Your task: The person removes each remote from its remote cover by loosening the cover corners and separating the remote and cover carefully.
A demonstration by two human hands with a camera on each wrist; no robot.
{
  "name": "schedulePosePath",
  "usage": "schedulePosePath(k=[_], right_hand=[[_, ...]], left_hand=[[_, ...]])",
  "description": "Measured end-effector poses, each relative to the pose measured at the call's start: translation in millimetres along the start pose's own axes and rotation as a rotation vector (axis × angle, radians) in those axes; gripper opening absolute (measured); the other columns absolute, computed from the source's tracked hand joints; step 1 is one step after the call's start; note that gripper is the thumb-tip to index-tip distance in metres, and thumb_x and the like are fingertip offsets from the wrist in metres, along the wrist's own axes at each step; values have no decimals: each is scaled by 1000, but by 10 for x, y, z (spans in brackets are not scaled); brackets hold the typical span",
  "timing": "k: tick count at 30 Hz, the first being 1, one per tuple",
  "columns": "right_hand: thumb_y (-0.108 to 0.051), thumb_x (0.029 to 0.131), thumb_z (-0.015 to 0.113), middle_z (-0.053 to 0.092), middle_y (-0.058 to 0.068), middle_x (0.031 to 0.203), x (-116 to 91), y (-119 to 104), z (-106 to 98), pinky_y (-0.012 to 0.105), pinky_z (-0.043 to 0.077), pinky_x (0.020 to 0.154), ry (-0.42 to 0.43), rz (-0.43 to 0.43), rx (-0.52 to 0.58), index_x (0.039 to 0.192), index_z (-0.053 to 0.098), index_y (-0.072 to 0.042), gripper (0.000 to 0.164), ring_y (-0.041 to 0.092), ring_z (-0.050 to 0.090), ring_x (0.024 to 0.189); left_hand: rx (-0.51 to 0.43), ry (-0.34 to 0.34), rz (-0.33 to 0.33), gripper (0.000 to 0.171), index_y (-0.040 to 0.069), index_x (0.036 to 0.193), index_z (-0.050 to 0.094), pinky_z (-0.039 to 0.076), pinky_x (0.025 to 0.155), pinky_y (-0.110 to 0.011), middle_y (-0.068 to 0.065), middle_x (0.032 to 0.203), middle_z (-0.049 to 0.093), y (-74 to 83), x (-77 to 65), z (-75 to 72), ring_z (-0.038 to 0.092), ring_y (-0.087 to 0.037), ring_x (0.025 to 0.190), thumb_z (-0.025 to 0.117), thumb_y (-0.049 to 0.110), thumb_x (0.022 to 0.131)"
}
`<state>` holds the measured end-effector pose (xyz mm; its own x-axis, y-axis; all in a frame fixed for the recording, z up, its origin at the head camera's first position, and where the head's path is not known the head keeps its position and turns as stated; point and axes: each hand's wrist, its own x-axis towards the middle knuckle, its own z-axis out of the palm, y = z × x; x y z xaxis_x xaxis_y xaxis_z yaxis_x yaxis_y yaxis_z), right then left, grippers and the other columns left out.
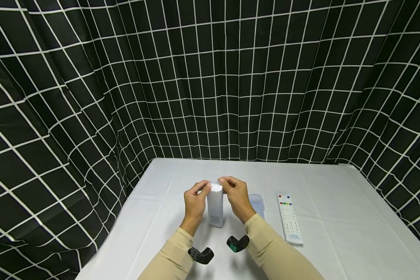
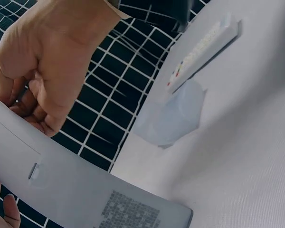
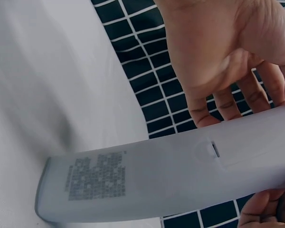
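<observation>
Well, head view: from afar I look down on a table (image 1: 175,177) under matte white cloth with faint creases, walled by a black, white-gridded curtain (image 1: 203,77) hanging in folds.
White casing (image 1: 215,206): smooth, long, slim and round-cornered, roughly upright between the hands, over the middle of the table.
Left hand (image 1: 195,200): thumb and fingers pinching the casing's upper left edge.
Right hand (image 1: 238,196): thumb and forefinger pinching near its upper right corner.
Sleeves (image 1: 175,249): beige, close-fitting.
Translucent piece (image 1: 257,204): pale blue, round-cornered, partly hidden behind the right wrist.
Remote (image 1: 289,221): white, rectangular, small-buttoned, lying flat to the right.
Room: I see cloth running left to the table's edge and a broader stretch beyond the remote; the far edge meets the curtain.
Left wrist view: I make out a fine seam, a small notch (image 2: 34,171) and a grey printed block (image 2: 128,211) on the casing; the right hand's fingers bend behind it.
Right wrist view: the casing slants across, its lower end at the cloth; I cannot tell whether they touch.
</observation>
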<state>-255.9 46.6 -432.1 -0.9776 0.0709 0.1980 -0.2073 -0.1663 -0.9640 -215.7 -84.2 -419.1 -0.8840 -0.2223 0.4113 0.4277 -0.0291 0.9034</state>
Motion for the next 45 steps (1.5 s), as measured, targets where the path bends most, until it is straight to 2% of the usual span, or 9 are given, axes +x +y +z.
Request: schedulePosePath(k=[7,10,14,18,25,29,35,39,45], right_hand=[[-14,90,70,62,6,81,-60,41,-24,25,46,62,45,-66,-82,91,66,4,18,15,53,72],[-16,92,68,61,5,76,-115,33,-24,25,48,63,48,-105,-80,88,66,4,21,15,54,70],[-9,90,69,64,11,79,-248,-88,-2,25,49,64,18,-211,-99,88,67,7,17,17,57,71],[-1,87,70,66,18,86,-354,-223,33,25,50,66,-6,-299,-145,92,67,9,12,23,60,76],[0,87,69,68,19,88,-344,-292,48,24,48,66,-7,-296,-189,95,69,9,12,26,60,78],[0,88,69,68,18,90,-334,-295,43,25,48,66,-25,-276,-196,97,70,8,12,25,59,80],[-1,87,69,69,15,92,-335,-290,31,25,48,66,-42,-255,-189,98,70,8,14,23,60,81],[-1,88,69,69,14,92,-330,-291,19,25,47,65,-45,-256,-190,98,70,8,14,23,60,81],[-1,88,68,68,15,92,-328,-291,-1,26,46,66,-59,-254,-190,99,70,8,14,27,60,82]], left_hand=[[-31,24,-33,13,-11,96,70,44,81,-33,-18,85,67,6,-10,8,58,-18,86,66,-3,86],[-42,32,-50,13,-11,95,70,44,82,-33,-19,86,67,-90,21,0,58,-18,87,67,-3,86],[-56,67,-81,12,-8,94,72,43,85,-36,-17,85,67,-254,74,-15,58,-18,87,69,-1,85],[-61,123,-110,11,-5,92,74,40,88,-38,-13,83,68,-272,94,-16,58,-20,89,71,2,84],[-22,204,-162,9,-4,89,75,45,77,-33,-10,86,68,-158,123,41,57,-23,86,70,2,84],[-37,233,-194,9,-7,88,74,49,72,-31,-13,85,68,-124,145,62,59,-22,82,68,-1,84],[-99,258,-246,10,-11,85,72,45,83,-43,-17,88,68,-137,187,67,56,-25,88,66,-3,82],[-173,268,-291,9,-12,84,70,39,89,-42,-18,89,66,-168,217,62,54,-27,94,65,-5,81],[-261,254,-352,8,-13,86,68,45,87,-39,-18,94,62,-186,234,58,55,-26,92,63,-8,83]])
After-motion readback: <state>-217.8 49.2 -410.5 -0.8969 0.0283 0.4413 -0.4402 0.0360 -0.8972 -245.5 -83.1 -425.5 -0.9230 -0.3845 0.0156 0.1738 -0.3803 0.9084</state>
